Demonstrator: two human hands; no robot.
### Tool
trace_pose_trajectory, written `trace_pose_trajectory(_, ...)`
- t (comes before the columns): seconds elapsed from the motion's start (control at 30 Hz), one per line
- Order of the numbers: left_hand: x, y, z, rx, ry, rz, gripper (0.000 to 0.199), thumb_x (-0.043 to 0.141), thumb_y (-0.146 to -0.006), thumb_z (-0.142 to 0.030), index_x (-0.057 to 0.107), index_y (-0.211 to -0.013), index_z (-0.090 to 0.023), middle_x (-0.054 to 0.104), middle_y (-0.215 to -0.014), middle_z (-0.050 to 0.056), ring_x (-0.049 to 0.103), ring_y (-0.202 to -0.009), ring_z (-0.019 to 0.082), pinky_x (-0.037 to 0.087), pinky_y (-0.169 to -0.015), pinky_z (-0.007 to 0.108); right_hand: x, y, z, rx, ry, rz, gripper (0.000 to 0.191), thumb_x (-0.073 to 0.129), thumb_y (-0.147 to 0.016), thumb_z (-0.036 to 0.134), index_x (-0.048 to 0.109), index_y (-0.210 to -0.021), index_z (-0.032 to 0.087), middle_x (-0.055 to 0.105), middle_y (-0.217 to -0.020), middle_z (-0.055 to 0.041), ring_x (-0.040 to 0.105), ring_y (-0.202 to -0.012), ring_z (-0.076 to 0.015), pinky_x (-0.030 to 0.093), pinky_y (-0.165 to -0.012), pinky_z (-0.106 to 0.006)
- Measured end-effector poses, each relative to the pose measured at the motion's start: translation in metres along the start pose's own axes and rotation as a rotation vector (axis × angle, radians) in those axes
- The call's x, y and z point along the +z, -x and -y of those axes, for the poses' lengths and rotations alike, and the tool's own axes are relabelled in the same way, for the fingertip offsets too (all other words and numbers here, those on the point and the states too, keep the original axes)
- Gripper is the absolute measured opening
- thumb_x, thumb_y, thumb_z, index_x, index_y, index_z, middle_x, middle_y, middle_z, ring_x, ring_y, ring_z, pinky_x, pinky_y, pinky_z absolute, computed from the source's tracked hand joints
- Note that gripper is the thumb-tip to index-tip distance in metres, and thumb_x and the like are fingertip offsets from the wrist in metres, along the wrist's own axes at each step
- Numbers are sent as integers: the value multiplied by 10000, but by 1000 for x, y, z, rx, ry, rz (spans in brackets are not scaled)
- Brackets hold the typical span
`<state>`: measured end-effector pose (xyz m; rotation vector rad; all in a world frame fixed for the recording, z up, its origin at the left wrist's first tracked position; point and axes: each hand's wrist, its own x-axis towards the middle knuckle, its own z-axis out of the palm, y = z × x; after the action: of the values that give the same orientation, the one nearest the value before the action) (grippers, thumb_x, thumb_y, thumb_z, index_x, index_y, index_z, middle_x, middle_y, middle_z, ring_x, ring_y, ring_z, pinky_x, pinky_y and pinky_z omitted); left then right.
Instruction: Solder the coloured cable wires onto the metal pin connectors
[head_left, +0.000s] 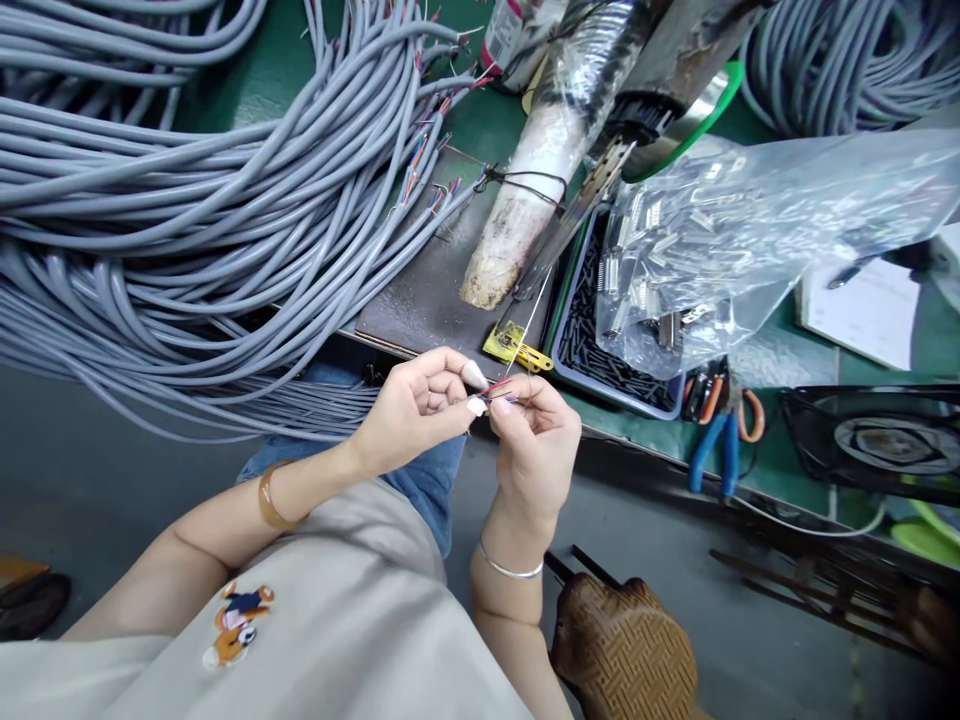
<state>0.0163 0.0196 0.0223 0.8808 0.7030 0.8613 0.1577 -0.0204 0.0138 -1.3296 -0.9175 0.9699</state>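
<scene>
My left hand (431, 400) and my right hand (536, 430) meet near the table's front edge, fingertips almost touching. Both pinch thin coloured wires (496, 386), red and dark, between thumb and finger. White tape or a cover wraps some of my left fingertips. Just beyond my hands lies a yellow clip-like piece (531, 355) beside a yellow sponge. A large bundle of grey cables (300, 200) with stripped, coloured wire ends fills the table's left side, and more cables hang along the edge by my left hand.
A wrapped tube (517, 200) and a metal tool point toward my hands. Rightward are a tray of black sleeves (581, 375), a plastic bag of metal parts (705, 260), blue-handled pliers (712, 450) and a black fan (885, 440). A wicker-patterned stool (637, 650) stands below.
</scene>
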Motion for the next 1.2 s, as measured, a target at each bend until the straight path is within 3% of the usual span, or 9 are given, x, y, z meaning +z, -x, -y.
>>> trace_pose_trajectory(0.1,1,-1,-1,47,-69,-35,223,773,-761,-239,676,-931,-131,555,-622,-50,454,-528,46,386,-497,160,0,1,2,-33,27,-23,97,796,-768,264,717,-749,210,621,-661,54,397,-500,-45,289,-460,-198)
trace_pose_trajectory(0.23,1,-2,0,91,-88,-41,173,762,-797,-270,686,-850,-124,660,-772,18,564,-607,70,470,-552,180,-1,6,3,-117,159,-81,65,781,-821,271,738,-798,228,633,-708,46,423,-530,-57,325,-490,-210)
trace_pose_trajectory(0.33,1,-3,1,76,-56,-5,189,780,-787,-270,670,-850,-130,630,-741,-4,532,-553,61,436,-497,176,-1,8,3,-162,226,-89,76,768,-846,288,741,-807,229,654,-744,30,452,-549,-68,342,-498,-218)
trace_pose_trajectory(0.5,4,-4,0,141,-40,-40,159,787,-761,-202,650,-797,-131,614,-744,-12,543,-630,56,459,-606,163,-1,6,5,-188,177,-84,77,763,-849,276,728,-795,233,673,-743,27,572,-636,-92,432,-559,-215)
trace_pose_trajectory(0.7,1,-5,-1,84,45,36,262,840,-740,-255,602,-784,-153,482,-627,-77,350,-490,20,338,-480,153,-1,5,3,-134,177,-62,99,765,-831,279,711,-773,219,630,-705,39,445,-531,-61,341,-474,-204)
trace_pose_trajectory(0.83,-1,-7,-2,95,23,38,232,793,-751,-239,577,-739,-156,497,-632,-62,369,-503,31,331,-478,158,-1,9,4,-134,221,-77,131,757,-835,332,730,-782,216,648,-698,26,482,-528,-72,377,-475,-211)
trace_pose_trajectory(1.0,-1,-6,-6,116,-48,8,157,732,-751,-202,580,-747,-164,491,-638,-65,358,-502,36,347,-491,169,-6,15,9,-225,288,-126,246,720,-901,351,785,-1125,274,570,-543,70,456,-437,-75,361,-433,-214)
trace_pose_trajectory(1.2,2,-1,-4,143,-182,1,102,671,-794,-194,582,-760,-159,484,-641,-61,355,-515,41,333,-501,183,-11,17,21,-327,470,-43,194,673,-949,352,814,-1050,265,653,-622,33,413,-443,-67,320,-420,-225)
